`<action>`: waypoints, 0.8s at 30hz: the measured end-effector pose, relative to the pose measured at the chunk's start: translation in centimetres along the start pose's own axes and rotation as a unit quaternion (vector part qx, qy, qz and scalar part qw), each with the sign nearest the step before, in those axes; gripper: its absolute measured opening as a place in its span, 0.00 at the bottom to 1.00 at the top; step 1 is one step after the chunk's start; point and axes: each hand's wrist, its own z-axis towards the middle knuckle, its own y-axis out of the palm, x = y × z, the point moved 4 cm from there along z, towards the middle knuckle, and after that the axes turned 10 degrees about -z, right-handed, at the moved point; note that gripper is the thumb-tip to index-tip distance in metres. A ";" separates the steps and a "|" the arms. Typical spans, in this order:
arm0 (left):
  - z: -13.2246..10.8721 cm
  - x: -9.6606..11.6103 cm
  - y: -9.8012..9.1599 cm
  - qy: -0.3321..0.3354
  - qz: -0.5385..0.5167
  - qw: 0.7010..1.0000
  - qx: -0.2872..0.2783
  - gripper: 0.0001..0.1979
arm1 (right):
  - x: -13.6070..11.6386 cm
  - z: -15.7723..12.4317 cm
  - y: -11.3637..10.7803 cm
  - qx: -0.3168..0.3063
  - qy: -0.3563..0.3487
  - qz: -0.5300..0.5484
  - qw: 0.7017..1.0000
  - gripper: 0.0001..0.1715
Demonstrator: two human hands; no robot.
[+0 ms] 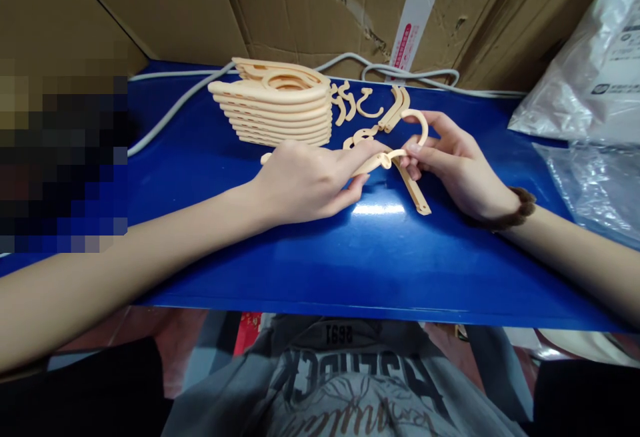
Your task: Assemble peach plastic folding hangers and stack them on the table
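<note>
My left hand is closed round a beige plastic hanger arm, whose joint end pokes out past the fingers. Between the thumb and fingers of my right hand is a beige hanger hook. The foot of the hook meets the joint of the arm; whether they are locked together I cannot tell. Below the hook another beige arm piece slants down toward the right. A pile of beige folded hangers stands just behind my left hand.
Loose hooks and curved arm pieces lie behind my hands on the blue table. A white cable runs along the back, before cardboard boxes. Clear plastic bags occupy the right side.
</note>
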 end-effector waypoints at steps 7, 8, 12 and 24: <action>-0.1 0.2 0.2 0.018 -0.042 0.999 -0.001 0.21 | 0.1 -0.1 0.2 -0.014 0.002 0.004 1.000 0.27; -0.1 0.2 0.1 0.017 -0.040 0.999 0.000 0.21 | 0.1 -0.1 0.2 -0.011 0.002 0.007 1.000 0.26; 0.1 0.0 -0.1 0.001 -0.037 0.999 0.000 0.21 | -0.1 0.0 0.1 0.010 0.004 0.026 1.000 0.24; 0.2 -0.3 0.0 -0.061 -0.098 0.991 -0.061 0.24 | -0.4 0.1 0.2 0.010 0.002 0.053 0.999 0.23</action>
